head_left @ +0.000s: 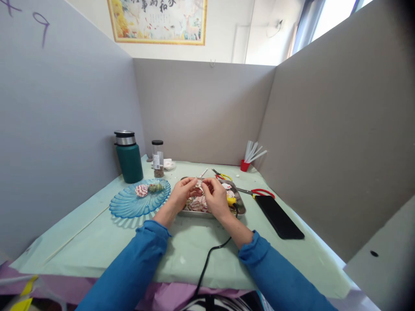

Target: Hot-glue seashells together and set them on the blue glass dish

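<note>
While a black cord [204, 268] crosses the bottom centre, your left hand [183, 193] and right hand [215, 196] sit close together mid-frame, fingertips pinching a small pale piece [199, 183] between them, equally near each, over the metal tray [194, 214]; its long axis is unclear.

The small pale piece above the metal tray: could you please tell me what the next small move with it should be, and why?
Perhaps let the left hand hold the small pale piece alone, freeing the right hand for the yellow tool: both hands seem to pinch the piece, and the tool lies close beside the right hand.
</note>
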The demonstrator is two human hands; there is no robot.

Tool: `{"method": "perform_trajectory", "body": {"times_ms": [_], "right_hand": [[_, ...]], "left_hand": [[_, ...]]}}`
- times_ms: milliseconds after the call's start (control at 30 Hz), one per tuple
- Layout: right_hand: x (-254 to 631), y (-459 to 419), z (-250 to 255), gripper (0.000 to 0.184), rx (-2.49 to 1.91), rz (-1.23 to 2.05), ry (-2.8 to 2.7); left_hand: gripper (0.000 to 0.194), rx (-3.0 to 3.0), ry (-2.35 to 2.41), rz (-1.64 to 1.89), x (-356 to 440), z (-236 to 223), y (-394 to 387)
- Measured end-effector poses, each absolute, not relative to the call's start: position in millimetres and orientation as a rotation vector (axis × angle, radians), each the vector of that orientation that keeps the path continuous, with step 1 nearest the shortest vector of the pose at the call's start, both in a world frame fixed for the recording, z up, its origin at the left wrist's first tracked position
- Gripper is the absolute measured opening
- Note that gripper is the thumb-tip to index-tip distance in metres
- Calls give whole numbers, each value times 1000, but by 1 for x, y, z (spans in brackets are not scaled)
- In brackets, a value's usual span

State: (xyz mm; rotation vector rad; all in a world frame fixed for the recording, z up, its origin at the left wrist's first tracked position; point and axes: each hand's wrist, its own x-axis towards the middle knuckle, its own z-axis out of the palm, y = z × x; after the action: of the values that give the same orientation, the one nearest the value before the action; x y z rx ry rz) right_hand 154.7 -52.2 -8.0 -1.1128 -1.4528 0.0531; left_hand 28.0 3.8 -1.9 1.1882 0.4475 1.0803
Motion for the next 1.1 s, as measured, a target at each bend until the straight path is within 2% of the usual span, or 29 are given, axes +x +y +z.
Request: {"method": "perform_trajectory", "body": {"times_ms": [900, 1100], "right_hand": [[157, -50, -8, 13, -1144, 60, -1397], [156, -51, -7, 11, -1140, 66, -1401]], "left_hand": [[34, 1179, 471, 1071, 29, 0, 1], [29, 1164, 471, 1123, 30, -2, 3]]}}
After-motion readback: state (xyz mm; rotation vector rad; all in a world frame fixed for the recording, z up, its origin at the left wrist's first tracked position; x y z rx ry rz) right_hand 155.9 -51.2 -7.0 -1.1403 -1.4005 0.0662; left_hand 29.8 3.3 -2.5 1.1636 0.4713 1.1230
